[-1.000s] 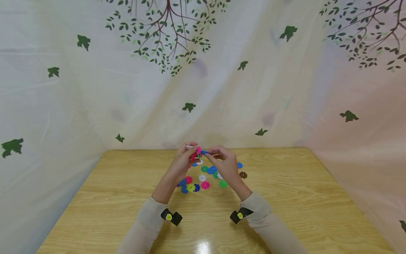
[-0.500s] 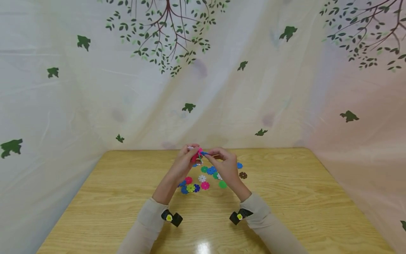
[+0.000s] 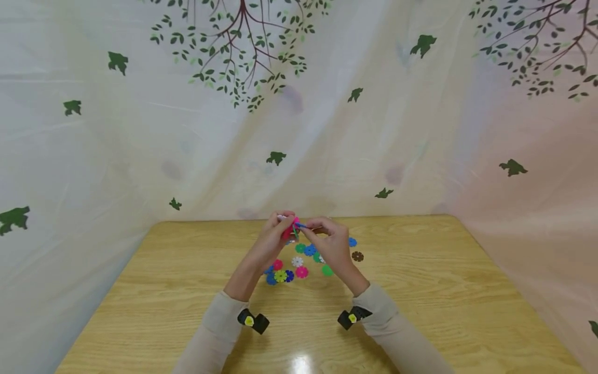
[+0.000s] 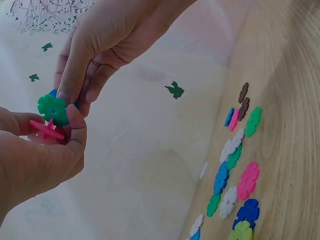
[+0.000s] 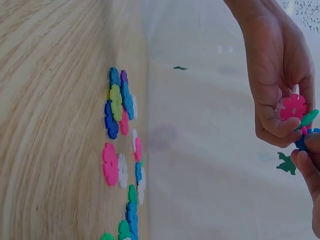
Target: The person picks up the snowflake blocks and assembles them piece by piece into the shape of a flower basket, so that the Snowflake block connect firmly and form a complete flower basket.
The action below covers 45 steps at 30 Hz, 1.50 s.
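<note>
My left hand (image 3: 267, 240) grips a small cluster of flower-shaped plastic interlocking discs above the table's far part. The cluster shows a pink disc (image 4: 47, 131) and a green disc (image 4: 53, 109) set at angles to each other. My right hand (image 3: 333, 243) pinches a blue disc (image 5: 300, 143) between thumb and fingers, right at the cluster's edge. In the left wrist view the green disc overlaps most of the blue one. Pink also shows against the left palm in the right wrist view, and the left fingers hide part of the cluster.
Several loose discs lie on the wooden table (image 3: 434, 291) below the hands, among them a pink disc (image 3: 301, 272), a yellow disc (image 3: 280, 276) and a brown disc (image 3: 357, 256). Some overlap. A pale curtain (image 3: 322, 156) with leaf prints hangs behind the far edge.
My left hand has shifted slightly right with the cluster, bringing it closer to the blue disc. My right hand stays nearly in place, still pinching the blue disc.
</note>
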Tool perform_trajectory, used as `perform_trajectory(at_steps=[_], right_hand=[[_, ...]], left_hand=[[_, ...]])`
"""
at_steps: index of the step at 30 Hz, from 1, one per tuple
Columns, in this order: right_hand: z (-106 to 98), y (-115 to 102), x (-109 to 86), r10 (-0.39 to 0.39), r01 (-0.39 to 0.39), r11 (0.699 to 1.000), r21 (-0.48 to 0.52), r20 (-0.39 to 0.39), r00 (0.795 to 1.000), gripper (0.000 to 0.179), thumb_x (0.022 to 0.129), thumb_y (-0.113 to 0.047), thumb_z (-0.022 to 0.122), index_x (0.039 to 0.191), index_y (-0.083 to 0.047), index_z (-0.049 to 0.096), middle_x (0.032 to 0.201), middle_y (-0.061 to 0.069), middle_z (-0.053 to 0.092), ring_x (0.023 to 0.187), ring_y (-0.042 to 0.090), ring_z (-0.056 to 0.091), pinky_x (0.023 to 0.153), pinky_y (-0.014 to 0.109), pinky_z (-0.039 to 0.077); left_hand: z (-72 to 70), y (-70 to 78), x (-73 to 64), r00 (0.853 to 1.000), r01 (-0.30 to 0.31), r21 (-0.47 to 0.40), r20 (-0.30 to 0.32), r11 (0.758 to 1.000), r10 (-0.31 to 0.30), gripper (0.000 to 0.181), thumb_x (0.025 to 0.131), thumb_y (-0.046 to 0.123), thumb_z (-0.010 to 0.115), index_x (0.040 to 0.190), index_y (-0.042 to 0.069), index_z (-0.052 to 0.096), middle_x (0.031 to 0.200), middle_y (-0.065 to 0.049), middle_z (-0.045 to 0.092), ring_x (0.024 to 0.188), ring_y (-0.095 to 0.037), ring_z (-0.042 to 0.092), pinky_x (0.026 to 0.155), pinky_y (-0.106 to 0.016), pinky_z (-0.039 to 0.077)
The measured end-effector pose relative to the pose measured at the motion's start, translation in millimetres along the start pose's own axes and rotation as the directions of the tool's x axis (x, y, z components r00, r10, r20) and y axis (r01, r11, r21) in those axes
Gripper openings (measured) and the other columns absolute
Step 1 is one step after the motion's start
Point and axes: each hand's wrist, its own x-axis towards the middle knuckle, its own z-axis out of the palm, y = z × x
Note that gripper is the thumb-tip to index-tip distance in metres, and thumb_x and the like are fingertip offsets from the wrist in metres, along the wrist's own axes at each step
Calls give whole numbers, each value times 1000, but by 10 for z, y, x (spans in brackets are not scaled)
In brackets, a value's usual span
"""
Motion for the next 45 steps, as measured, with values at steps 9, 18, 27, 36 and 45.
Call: perform_trajectory(at_steps=[9, 18, 27, 36, 45], right_hand=[[3, 5, 18, -31, 31, 1000, -2, 71, 997, 12, 88, 0, 76, 100, -1, 79, 96, 14, 78, 85, 26, 74, 77, 23, 60], [16, 15, -2, -24, 21, 999, 33, 114, 993, 11, 85, 4, 76, 96, 1, 78, 97, 16, 78, 88, 32, 74, 77, 32, 62], [-81, -29, 67, 122, -103, 992, -78, 309, 943, 8, 87, -8, 80, 93, -3, 77, 89, 12, 77, 80, 20, 72, 70, 32, 61], [-456, -8, 235, 262, -134, 963, -233, 697, 667, 10, 92, -8, 75, 101, -5, 74, 91, 8, 76, 80, 17, 70, 73, 26, 58], [-611, 333, 63, 370, -80, 920, -383, 787, 494, 17, 90, -2, 75, 106, 1, 75, 91, 10, 74, 80, 10, 64, 72, 22, 54]], left_hand=[[-45, 21, 30, 992, -10, -55, -130, 998, 3, 30, 109, 17, 47, 137, 5, 43, 104, 1, 56, 86, -10, 59, 75, -21, 53], [-26, -56, 55, 984, -17, -98, -176, 995, -1, 30, 107, 22, 54, 136, 14, 57, 93, 7, 71, 89, -9, 65, 77, -23, 51], [-48, -14, 27, 990, 3, -103, -137, 995, -18, 39, 107, 19, 54, 146, 16, 51, 83, 6, 68, 78, -7, 69, 70, -22, 58], [-35, 24, 24, 984, 45, -50, -171, 998, -53, 38, 104, 11, 55, 140, 5, 49, 85, 4, 61, 74, -8, 64, 68, -24, 59], [-52, 76, -21, 986, 55, -35, -158, 998, -60, 40, 102, 6, 55, 142, 5, 48, 85, -2, 64, 75, -11, 66, 71, -28, 61]])
